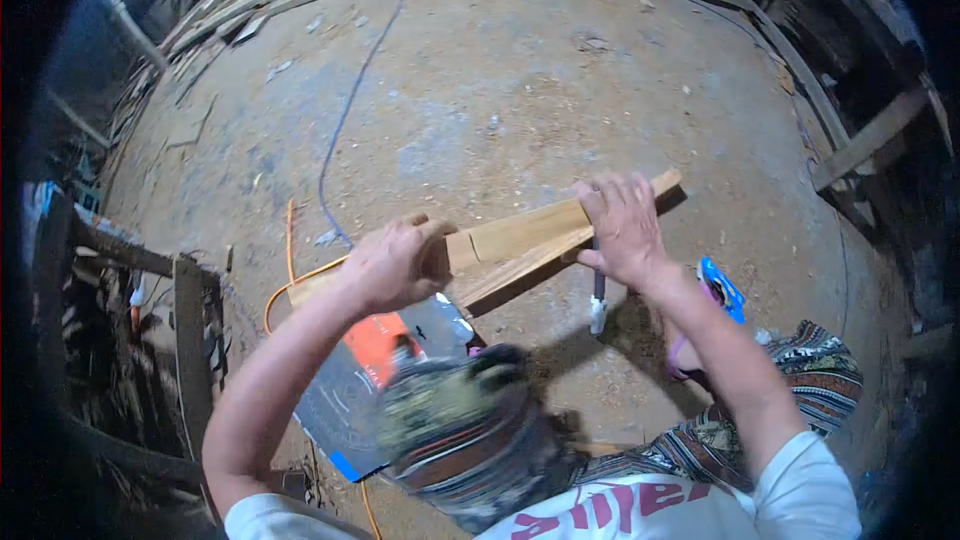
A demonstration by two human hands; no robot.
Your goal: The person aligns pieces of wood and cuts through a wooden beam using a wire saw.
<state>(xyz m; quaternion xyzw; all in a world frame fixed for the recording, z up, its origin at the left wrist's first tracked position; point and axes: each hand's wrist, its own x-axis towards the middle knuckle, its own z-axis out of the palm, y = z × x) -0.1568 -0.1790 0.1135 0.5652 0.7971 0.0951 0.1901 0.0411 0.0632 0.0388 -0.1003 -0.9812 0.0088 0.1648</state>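
Observation:
A pale wooden board (530, 232) spans the space between my two hands, with its far end sticking out to the right. My right hand (622, 225) is closed over the board near that end, fingers across the top and thumb on the near side. At the board's left end, my left hand (395, 262) curls its fingers around the wood. A darker near edge of wood (520, 283) runs below the pale face. Under my right hand a dark rod with a white lower end (598, 316) points down to the floor.
A grey sheet with an orange patch (372, 350) lies at my left knee, beside an orange cable (290, 240). A dark cord (350, 110) crosses the dusty floor. Timber planks (290, 5) are piled far left. A wooden frame (870, 145) stands right. A blue item (722, 288) is by my foot.

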